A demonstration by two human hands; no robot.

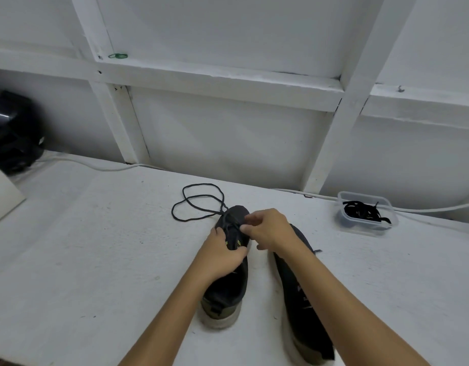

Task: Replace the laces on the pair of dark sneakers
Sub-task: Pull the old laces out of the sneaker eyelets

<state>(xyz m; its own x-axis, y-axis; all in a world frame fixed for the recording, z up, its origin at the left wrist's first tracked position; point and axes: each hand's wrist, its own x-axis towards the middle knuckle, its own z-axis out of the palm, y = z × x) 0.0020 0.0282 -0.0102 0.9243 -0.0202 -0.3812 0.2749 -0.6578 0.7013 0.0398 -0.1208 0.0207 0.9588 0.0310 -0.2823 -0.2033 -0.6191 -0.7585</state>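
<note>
Two bare forearms reach in from the bottom edge toward a pair of dark sneakers standing side by side on the white table [83, 247], heels toward the camera and toes toward the wall. On the left sneaker [226, 283] the left hand [223, 253] rests over the middle of the upper, thumb laid across the tongue near the small yellow-green eyelet marks and fingers curled down its outer side, holding the shoe. Just beyond it the right hand [267, 229] has its fingers bent together over the toe end of the same sneaker and pinches the dark lace [199, 204] where it crosses the lower eyelets. From that spot the lace runs out past the toe and lies on the table in two loose loops. Much of the right sneaker [302, 299] is covered by the right forearm; a short lace tip sticks out from its right side. Well apart to the right, near the wall, stands a clear plastic container [366, 212] with a tangle of black laces [365, 211] inside. White cables [101, 166] run along the foot of the wall, a dark bulky object [13, 130] sits in the far left corner, and green rubber bands [118, 56] lie on a ledge of the white framed wall
</note>
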